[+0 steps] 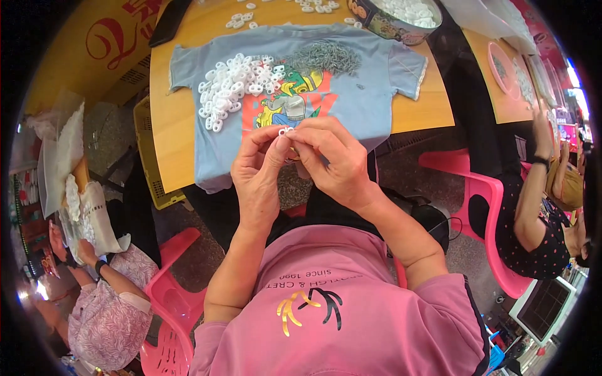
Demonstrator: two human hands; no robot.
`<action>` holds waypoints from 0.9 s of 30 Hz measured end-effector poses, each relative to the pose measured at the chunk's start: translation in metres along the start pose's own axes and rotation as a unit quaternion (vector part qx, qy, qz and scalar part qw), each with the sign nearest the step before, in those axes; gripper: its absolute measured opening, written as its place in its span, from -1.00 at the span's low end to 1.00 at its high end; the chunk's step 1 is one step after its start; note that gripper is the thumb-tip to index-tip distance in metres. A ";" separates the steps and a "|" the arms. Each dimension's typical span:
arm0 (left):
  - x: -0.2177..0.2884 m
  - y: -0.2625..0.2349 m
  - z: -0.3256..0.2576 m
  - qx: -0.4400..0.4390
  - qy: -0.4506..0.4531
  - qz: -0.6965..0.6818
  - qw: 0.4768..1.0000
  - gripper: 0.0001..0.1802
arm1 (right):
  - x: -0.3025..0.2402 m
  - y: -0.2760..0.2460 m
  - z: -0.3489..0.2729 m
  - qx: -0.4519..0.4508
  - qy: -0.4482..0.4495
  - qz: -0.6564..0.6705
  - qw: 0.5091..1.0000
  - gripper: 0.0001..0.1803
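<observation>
Over the near edge of a light blue printed T-shirt (pixel 216 150), my two hands meet at the fingertips. A small white plastic piece with holes (pixel 284 131) is pinched between thumb and forefinger of my left hand (pixel 258 169). My right hand (pixel 335 164) is closed, its thumb and fingertips pressed together against that piece; whatever else they grip is too small to tell. Beyond my left hand, a heap of similar white plastic pieces (pixel 229 88) lies on the shirt. Farther right on the shirt sits a pile of tiny grey parts (pixel 326 57).
The shirt covers much of a wooden-topped table (pixel 423 113). At its far side stand a round tin (pixel 401 25) of white pieces and several loose ones (pixel 241 20). A yellow crate (pixel 145 150) is below left. People sit on pink chairs (pixel 182 301) at both sides; a pink basin (pixel 498 72) is right.
</observation>
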State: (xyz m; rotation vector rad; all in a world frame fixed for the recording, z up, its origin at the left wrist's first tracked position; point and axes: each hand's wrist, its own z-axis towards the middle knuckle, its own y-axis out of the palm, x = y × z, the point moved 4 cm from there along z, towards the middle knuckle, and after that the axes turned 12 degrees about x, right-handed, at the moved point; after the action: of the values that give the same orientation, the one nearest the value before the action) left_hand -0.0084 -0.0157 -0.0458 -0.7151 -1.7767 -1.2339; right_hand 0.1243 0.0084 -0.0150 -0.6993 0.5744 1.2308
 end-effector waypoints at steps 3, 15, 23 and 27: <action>0.003 0.000 0.003 0.012 -0.013 0.026 0.999 -0.80 | 0.007 -0.013 0.009 -0.020 -0.011 -0.026 0.999 -0.80; 0.002 -0.010 0.016 0.039 0.020 0.099 0.994 -0.82 | 0.077 -0.080 0.067 -0.141 0.036 -0.315 0.938 -0.88; 0.001 -0.011 0.016 0.023 0.021 0.109 0.994 -0.82 | 0.074 -0.070 0.075 -0.239 -0.048 -0.370 0.897 -0.91; 0.001 -0.012 0.015 0.019 0.016 0.109 0.994 -0.82 | 0.076 -0.069 0.081 -0.274 -0.024 -0.372 0.887 -0.90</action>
State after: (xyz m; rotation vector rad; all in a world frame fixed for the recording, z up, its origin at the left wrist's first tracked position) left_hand -0.0236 -0.0057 -0.0532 -0.8386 -1.6436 -1.0562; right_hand 0.2116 0.1050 -0.0055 -1.2202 -0.1231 0.6605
